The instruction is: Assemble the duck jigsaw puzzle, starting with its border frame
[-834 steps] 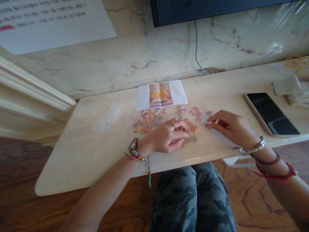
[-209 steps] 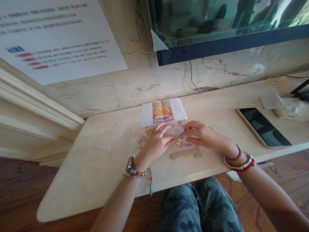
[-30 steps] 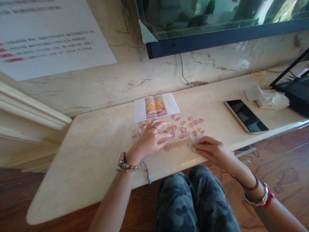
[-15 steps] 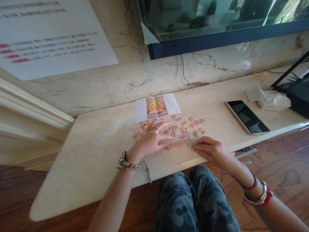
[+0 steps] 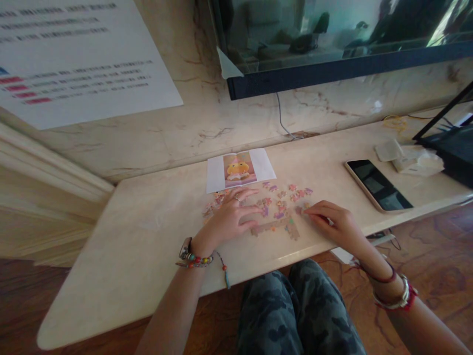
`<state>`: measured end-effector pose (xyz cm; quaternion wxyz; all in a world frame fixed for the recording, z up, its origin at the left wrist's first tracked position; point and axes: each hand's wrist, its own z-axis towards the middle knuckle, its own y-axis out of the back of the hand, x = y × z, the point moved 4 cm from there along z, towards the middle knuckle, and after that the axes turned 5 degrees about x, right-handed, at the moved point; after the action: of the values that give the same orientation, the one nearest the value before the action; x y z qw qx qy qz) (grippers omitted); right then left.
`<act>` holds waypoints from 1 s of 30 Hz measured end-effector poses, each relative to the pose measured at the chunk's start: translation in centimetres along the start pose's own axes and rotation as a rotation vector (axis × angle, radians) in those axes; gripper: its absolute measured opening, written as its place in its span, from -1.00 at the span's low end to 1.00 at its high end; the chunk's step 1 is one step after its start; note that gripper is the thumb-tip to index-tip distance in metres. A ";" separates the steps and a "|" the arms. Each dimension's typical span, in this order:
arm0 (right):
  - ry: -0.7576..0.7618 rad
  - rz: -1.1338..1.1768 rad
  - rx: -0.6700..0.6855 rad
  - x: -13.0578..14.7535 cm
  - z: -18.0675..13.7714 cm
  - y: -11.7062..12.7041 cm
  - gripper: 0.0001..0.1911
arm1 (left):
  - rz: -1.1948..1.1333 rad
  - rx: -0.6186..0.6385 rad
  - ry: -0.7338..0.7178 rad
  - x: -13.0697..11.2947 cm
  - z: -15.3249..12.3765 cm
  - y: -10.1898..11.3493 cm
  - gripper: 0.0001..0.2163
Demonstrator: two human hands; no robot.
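My left hand (image 5: 236, 214) lies palm down with its fingers spread over a heap of small jigsaw puzzle pieces (image 5: 210, 208), hiding part of them. My right hand (image 5: 332, 222) has thumb and forefinger pinched together at a puzzle piece (image 5: 299, 210), right of the loose pieces. Between the hands, a joined strip of puzzle pieces (image 5: 273, 229) lies near the table's front edge, bent downward at its right end. More loose pink and purple pieces (image 5: 281, 209) are scattered behind it. Beyond them lies a paper sheet with a printed picture of a yellow figure (image 5: 238, 170).
A phone (image 5: 379, 186) lies to the right on the table (image 5: 121, 256). Behind it are a crumpled clear plastic wrapper (image 5: 417, 160) and a black device (image 5: 454, 148). A screen (image 5: 314, 44) hangs above, and a printed sheet (image 5: 92, 74) is on the wall at left.
My right hand has moved off the right end of the joined strip, to the right and a little back toward the loose pieces. My left hand stays nearly in place.
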<state>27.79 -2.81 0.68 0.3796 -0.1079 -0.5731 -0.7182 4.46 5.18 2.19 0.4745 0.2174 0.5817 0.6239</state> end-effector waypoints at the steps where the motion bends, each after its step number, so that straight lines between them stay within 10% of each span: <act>1: -0.017 -0.018 -0.032 -0.4 0.5 0.3 -0.79 | 0.000 -0.019 0.004 0.1 0.0 0.1 -0.79; 12: 0.071 -0.210 0.154 -1.9 7.2 -1.0 -0.77 | 0.046 -0.079 0.039 0.9 -0.1 0.3 -0.85; 20: 0.033 -0.032 0.035 -2.0 5.8 -0.2 -0.82 | 0.059 -0.050 0.054 0.8 -0.1 0.7 -0.84; 30: 0.237 -0.073 0.235 -1.1 5.3 -1.2 -0.88 | 0.078 -0.060 0.053 0.9 -0.1 0.8 -0.84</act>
<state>26.25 2.56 0.80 0.4281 0.0437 -0.6080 -0.6672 3.66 6.02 2.65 0.4407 0.2091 0.5661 0.6645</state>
